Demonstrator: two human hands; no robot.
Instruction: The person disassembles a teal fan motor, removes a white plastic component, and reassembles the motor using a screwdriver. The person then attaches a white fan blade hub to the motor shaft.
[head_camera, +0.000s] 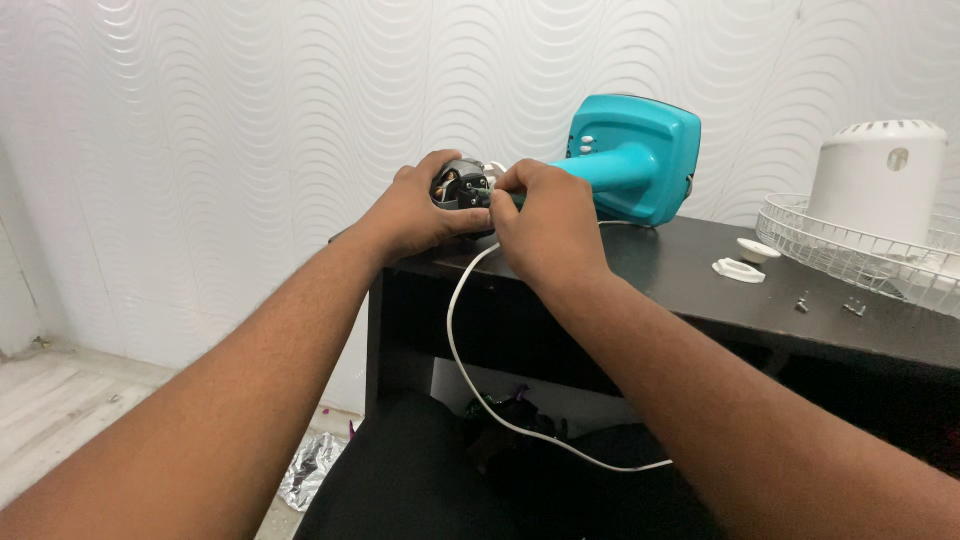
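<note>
Here, in the middle of the frame, my left hand (420, 210) is wrapped around a small grey motor (458, 186), its fingers closed on the body so the open end with its copper windings faces up toward me. My right hand (545, 225) sits just beside it, touching the motor's right side, fingers pinched narrow on something small at the housing; whether that is a wire or a slim tool I cannot tell, only that a dark green bit shows between the fingertips.

The motor sits at the near end of a teal fan stand (635, 160), which lies on its side on the dark tabletop (700, 290), its neck pointing at my hands and its square base toward the upper middle of the frame. A white cord (470, 330) drops from under my hands, loops down in front of the tabletop and runs off to the lower right.

As I judge it, the fan is well taken apart: the motor is bare and its white motor cover (880, 175) stands apart at the right edge, upright inside the white wire grille (800, 235). The grille lies like a shallow basket and holds only that cover, as far as I can see. Two white plastic pieces (745, 262) and a few loose screws (825, 305) lie on the tabletop near it. Work at the motor itself is not finished.
</note>
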